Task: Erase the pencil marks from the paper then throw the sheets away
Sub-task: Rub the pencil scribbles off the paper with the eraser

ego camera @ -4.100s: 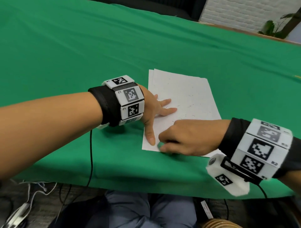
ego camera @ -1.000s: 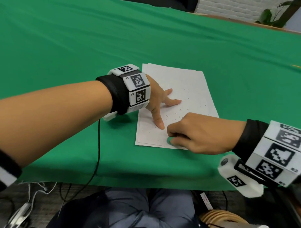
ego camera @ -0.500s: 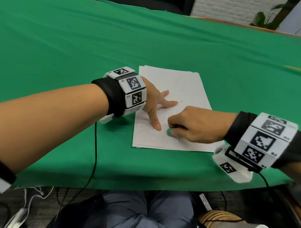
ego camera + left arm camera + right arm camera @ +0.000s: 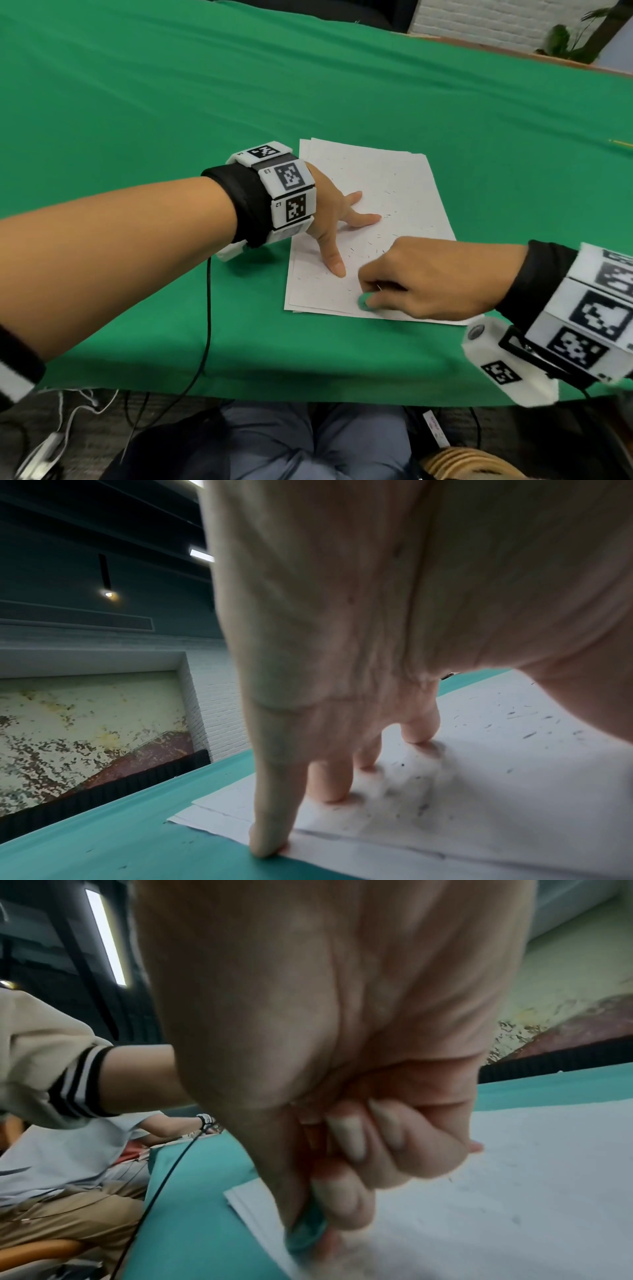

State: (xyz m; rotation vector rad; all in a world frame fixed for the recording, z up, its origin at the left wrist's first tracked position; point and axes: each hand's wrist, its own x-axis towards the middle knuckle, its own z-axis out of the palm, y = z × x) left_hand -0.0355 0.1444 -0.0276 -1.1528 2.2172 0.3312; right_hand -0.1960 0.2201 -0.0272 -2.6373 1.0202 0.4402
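A small stack of white sheets (image 4: 387, 178) lies on the green table (image 4: 171, 102), speckled with short pencil marks and eraser crumbs. My left hand (image 4: 337, 219) lies spread on the sheets' left part, its straight fingertips (image 4: 329, 791) pressing the paper (image 4: 496, 791) down. My right hand (image 4: 411, 281) comes from the right, fingers curled around a green eraser (image 4: 362, 302) whose tip touches the top sheet near its front edge. In the right wrist view the eraser (image 4: 304, 1231) shows between thumb and forefinger against the paper (image 4: 514, 1191).
The table's front edge (image 4: 308, 390) is close below the sheets. A black cable (image 4: 205, 325) hangs from my left wrist over that edge. A yellow pencil (image 4: 621, 143) lies far right. A woven basket (image 4: 469, 462) sits on the floor. Another person (image 4: 68, 1150) sits at the left.
My right hand with the eraser has moved back toward the sheet's front edge after being higher up half a second ago. My left hand stays pressed on the paper.
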